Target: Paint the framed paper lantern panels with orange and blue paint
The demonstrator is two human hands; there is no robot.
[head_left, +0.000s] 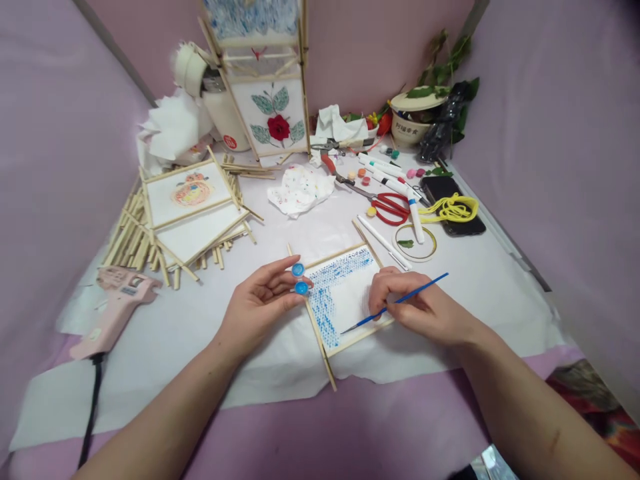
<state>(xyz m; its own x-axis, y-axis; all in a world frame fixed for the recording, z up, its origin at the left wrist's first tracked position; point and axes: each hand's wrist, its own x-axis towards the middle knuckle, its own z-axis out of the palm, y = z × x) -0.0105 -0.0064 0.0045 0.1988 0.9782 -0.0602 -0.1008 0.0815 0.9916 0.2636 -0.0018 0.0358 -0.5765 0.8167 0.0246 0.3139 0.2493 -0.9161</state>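
Between the thumb and fingers of my left hand point(265, 293) is a small paint pot point(301, 288) of blue paint, its round lid point(298, 269) flipped open. My right hand point(413, 303) grips a thin blue paintbrush point(420, 289), whose dark tip touches or hovers just over the picture. That picture is a white panel point(350, 297) in a thin bamboo frame point(316, 327). Rows of blue dabs run along its top and left side; the middle and right part are white, partly covered by my right hand.
A pink glue gun point(113, 310) lies left, near bamboo sticks point(131, 233) and a framed drawing point(190, 193). Behind stand a lantern-like frame with a rose point(279, 128) and crumpled tissue point(300, 190). Right are red-handled scissors point(393, 208), white pens point(383, 241), yellow cord point(455, 208) and a phone point(467, 223).
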